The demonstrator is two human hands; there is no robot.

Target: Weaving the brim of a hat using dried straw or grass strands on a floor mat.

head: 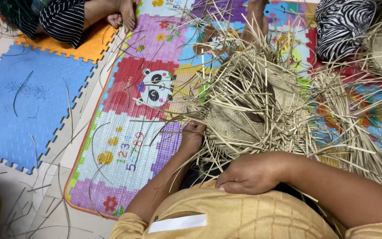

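Nearest the camera, the right hand [248, 173] rests curled and empty against the person's lap, while the left hand [192, 134] pinches straw strands [173, 128] at the woven mat's [233, 126] edge. Its centre looks tightly plaited on the colourful play mat [124, 150]; many loose ends remain unwoven.

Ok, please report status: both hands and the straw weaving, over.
Left hand pinching strands at edge of woven straw piece. Right hand resting near body, holding nothing visible. Loose strands splayed all around on play mat.

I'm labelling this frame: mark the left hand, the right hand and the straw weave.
left hand [192, 135], head view, on the knuckles.
right hand [248, 173], head view, on its back.
straw weave [231, 124], head view, on the woven patch.
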